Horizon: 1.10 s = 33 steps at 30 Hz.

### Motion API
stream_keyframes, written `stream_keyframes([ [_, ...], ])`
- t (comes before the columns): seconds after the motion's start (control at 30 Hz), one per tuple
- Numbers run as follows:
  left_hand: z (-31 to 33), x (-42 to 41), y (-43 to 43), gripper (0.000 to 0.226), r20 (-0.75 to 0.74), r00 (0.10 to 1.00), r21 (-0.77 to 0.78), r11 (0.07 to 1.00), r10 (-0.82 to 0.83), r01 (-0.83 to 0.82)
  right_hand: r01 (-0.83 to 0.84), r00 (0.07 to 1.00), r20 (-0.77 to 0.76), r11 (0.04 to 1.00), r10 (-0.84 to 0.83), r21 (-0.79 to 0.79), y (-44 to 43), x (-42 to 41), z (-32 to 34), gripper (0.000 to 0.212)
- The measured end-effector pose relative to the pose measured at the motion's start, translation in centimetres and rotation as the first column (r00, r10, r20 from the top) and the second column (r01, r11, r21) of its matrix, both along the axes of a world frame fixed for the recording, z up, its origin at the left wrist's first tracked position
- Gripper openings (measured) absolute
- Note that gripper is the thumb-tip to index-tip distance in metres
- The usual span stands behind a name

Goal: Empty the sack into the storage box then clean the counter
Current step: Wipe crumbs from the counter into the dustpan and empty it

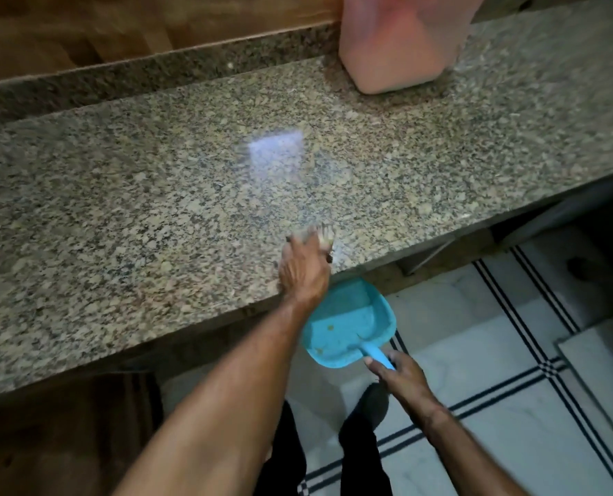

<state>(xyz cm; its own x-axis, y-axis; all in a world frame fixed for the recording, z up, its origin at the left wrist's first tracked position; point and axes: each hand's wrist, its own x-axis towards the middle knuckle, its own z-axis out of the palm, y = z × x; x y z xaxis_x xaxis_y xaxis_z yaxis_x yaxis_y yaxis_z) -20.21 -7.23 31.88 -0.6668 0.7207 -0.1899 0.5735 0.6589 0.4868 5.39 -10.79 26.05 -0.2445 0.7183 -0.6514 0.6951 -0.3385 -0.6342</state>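
Granite counter (154, 195): below its edge the right hand (405, 381) grips the light, stiff dustpan (344, 323) by the handle; the left hand (305, 270) is too blurred to tell.

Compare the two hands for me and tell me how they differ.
The left hand rests on the counter near its front edge, fingers blurred; the right hand is below that edge, off the counter. The right hand grips the handle of the blue dustpan; whether the left hand holds anything is unclear. Both are bare.
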Motion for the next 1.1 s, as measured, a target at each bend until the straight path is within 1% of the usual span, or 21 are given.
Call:
stream_keyframes([
  [0.13, 0.0, -4.3, -0.7, 0.043, -0.077, 0.954, 0.016, 0.957, 0.291, -0.291, 0.025, 0.999, -0.042, 0.999, -0.026, -0.023, 2.6, 2.2, 0.8, 0.03],
  [0.2, 0.3, -6.1, -2.9, 0.039, -0.148, 0.875, -0.054, 0.88, 0.46, -0.472, 0.058, 0.996, -0.059, 0.998, -0.06, -0.035, 4.2, 3.3, 0.7, 0.029],
  [0.27, 0.4, -5.4, -3.7, 0.05, -0.202, 0.825, -0.179, 0.808, 0.528, -0.562, 0.076, 0.995, -0.053, 0.995, -0.079, -0.061, 5.9, 4.3, 0.3, 0.028],
  [0.3, 0.3, -4.1, -3.0, 0.053, -0.228, 0.811, -0.192, 0.792, 0.538, -0.579, 0.08, 0.995, -0.054, 0.994, -0.084, -0.076, 6.6, 4.9, 0.0, 0.027],
  [0.37, 0.0, -1.1, 0.3, 0.056, -0.227, 0.82, -0.157, 0.811, 0.525, -0.563, 0.089, 0.993, -0.068, 0.992, -0.095, -0.085, 7.8, 5.8, -0.1, 0.021],
  [0.43, 0.1, 2.2, 5.3, 0.055, -0.183, 0.865, -0.074, 0.871, 0.468, -0.487, 0.097, 0.989, -0.102, 0.992, -0.105, -0.087, 9.2, 6.4, 0.1, 0.015],
  [0.47, 0.2, 4.1, 7.8, 0.053, -0.166, 0.91, -0.027, 0.92, 0.381, -0.39, 0.098, 0.987, -0.116, 0.991, -0.108, -0.09, 10.1, 6.7, 0.2, 0.013],
  [0.53, 0.4, 8.2, 11.3, 0.05, -0.162, 0.982, 0.01, 0.996, 0.092, -0.091, 0.083, 0.988, -0.125, 0.993, -0.092, -0.078, 11.9, 7.0, 0.2, 0.01],
  [0.57, 0.2, 9.2, 12.4, 0.049, -0.147, 0.989, 0.013, 1.0, -0.026, 0.028, 0.07, 0.989, -0.126, 0.995, -0.078, -0.069, 12.9, 7.3, 0.3, 0.011],
  [0.6, -0.2, 9.2, 13.0, 0.046, -0.143, 0.987, 0.02, 0.997, -0.073, 0.076, 0.056, 0.99, -0.13, 0.997, -0.063, -0.058, 13.8, 7.5, 0.5, 0.013],
  [0.63, -0.5, 8.5, 13.3, 0.042, -0.146, 0.989, 0.026, 0.999, -0.016, 0.02, 0.047, 0.989, -0.135, 0.998, -0.053, -0.048, 14.7, 7.9, 0.5, 0.017],
  [0.67, -0.8, 7.4, 13.1, 0.037, -0.145, 0.983, 0.037, 0.993, 0.116, -0.111, 0.043, 0.99, -0.132, 0.998, -0.047, -0.036, 15.5, 8.3, 0.6, 0.021],
  [0.73, -0.3, 4.4, 11.6, 0.032, -0.099, 0.896, 0.067, 0.901, 0.433, -0.429, 0.028, 0.994, -0.106, 0.999, -0.03, -0.021, 16.9, 9.1, 1.0, 0.024],
  [0.77, 0.1, 3.1, 10.6, 0.033, -0.076, 0.838, 0.053, 0.841, 0.541, -0.538, 0.02, 0.995, -0.099, 1.0, -0.023, -0.023, 17.3, 9.5, 0.9, 0.024],
  [0.83, 0.9, 1.7, 9.1, 0.044, -0.086, 0.774, -0.05, 0.774, 0.627, -0.632, 0.013, 0.995, -0.097, 0.999, -0.016, -0.038, 17.8, 10.0, 0.8, 0.023],
  [0.9, 1.2, 1.7, 8.8, 0.05, -0.102, 0.715, -0.081, 0.71, 0.692, -0.699, 0.014, 0.994, -0.108, 0.999, -0.019, -0.049, 18.0, 10.1, 0.6, 0.02],
  [0.93, 0.7, 2.3, 9.6, 0.049, -0.113, 0.697, -0.064, 0.695, 0.708, -0.716, 0.018, 0.993, -0.117, 0.999, -0.024, -0.05, 18.1, 10.1, 0.5, 0.018],
  [1.0, 0.8, 3.9, 12.3, 0.039, -0.031, 0.703, 0.023, 0.704, 0.71, -0.71, 0.023, 0.99, -0.139, 0.998, -0.031, -0.058, 18.4, 9.9, 0.2, 0.012],
  [1.03, 1.1, 5.1, 14.0, 0.035, 0.002, 0.759, 0.083, 0.757, 0.651, -0.649, 0.021, 0.989, -0.147, 0.997, -0.031, -0.068, 18.6, 10.0, 0.0, 0.012],
  [1.07, 1.1, 6.2, 15.7, 0.032, 0.014, 0.85, 0.125, 0.843, 0.526, -0.524, 0.019, 0.988, -0.15, 0.997, -0.03, -0.076, 18.9, 9.8, -0.2, 0.013],
  [1.1, 1.2, 7.5, 17.1, 0.03, 0.0, 0.941, 0.141, 0.931, 0.339, -0.336, 0.011, 0.989, -0.148, 0.997, -0.023, -0.079, 19.2, 9.8, -0.3, 0.014],
])
